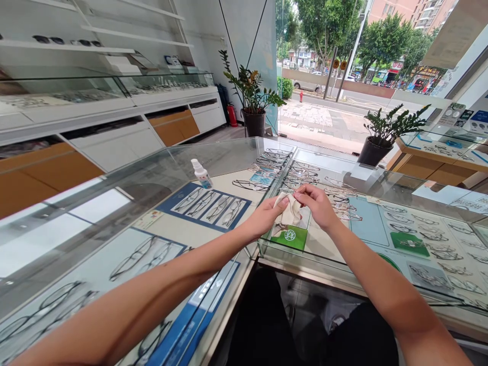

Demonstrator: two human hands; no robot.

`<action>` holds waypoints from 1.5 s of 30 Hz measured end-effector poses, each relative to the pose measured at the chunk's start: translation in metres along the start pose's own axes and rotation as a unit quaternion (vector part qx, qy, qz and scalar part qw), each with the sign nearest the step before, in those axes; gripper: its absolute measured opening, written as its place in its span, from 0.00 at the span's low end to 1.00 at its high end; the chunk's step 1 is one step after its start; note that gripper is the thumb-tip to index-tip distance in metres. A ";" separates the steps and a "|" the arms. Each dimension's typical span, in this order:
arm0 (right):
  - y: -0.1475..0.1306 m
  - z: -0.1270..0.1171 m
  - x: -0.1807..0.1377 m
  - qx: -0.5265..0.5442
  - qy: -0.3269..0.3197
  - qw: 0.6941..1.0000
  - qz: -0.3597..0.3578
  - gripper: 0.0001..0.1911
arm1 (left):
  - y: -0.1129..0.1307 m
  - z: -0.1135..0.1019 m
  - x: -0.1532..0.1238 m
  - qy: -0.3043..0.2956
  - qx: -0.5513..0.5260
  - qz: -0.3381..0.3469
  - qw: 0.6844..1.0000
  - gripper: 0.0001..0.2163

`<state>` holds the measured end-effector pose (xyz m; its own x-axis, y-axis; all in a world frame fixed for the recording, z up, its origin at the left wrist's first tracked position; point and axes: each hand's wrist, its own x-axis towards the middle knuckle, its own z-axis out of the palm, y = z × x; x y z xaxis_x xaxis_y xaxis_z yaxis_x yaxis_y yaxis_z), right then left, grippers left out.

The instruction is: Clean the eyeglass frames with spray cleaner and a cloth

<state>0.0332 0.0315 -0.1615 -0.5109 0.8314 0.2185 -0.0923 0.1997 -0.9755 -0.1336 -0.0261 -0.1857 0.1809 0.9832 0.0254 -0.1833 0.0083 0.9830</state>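
Observation:
Above the glass counter, my left hand (268, 217) is closed on a cream-coloured cleaning cloth (288, 209), its thumb pressed on top. My right hand (319, 204) is closed beside it, pinching what looks like a thin pair of eyeglasses at the cloth's edge. Most of that pair is hidden by the cloth and fingers. Just below the cloth, a green card with a white round logo (290, 236) lies at the counter's near edge. Rows of eyeglasses (303, 170) lie just beyond both hands.
A white spray bottle (201, 174) stands on the left glass counter (152, 170). Under the glass lie a blue-bordered display board (206, 206) and more eyeglasses (430, 229). Potted plants (254, 122) stand by the window. Shelves and cabinets line the left wall.

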 end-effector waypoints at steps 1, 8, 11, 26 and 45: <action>0.000 0.000 -0.001 -0.009 -0.001 1.000 -0.001 0.15 | -0.001 0.000 0.000 0.006 -0.002 -0.005 1.000 0.31; -0.001 0.004 -0.005 -0.121 -0.012 0.992 -0.031 0.11 | -0.003 -0.002 0.001 0.023 -0.006 -0.041 0.999 0.33; -0.002 0.006 -0.007 -0.158 -0.012 0.987 -0.041 0.09 | -0.003 -0.002 0.001 0.025 -0.006 -0.038 0.999 0.33; -0.003 0.007 -0.007 -0.154 -0.018 0.987 -0.037 0.07 | -0.004 -0.003 -0.001 0.026 0.012 -0.037 0.999 0.31; -0.002 0.005 -0.007 -0.129 -0.026 0.990 -0.042 0.11 | 0.008 0.002 -0.003 0.054 0.020 -0.063 0.996 0.19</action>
<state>0.0323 0.0225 -0.1612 -0.5539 0.7802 0.2907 0.0812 0.3981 -0.9137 -0.1337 -0.0295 -0.1777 0.0948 0.9888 -0.1156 -0.1261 0.1271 0.9839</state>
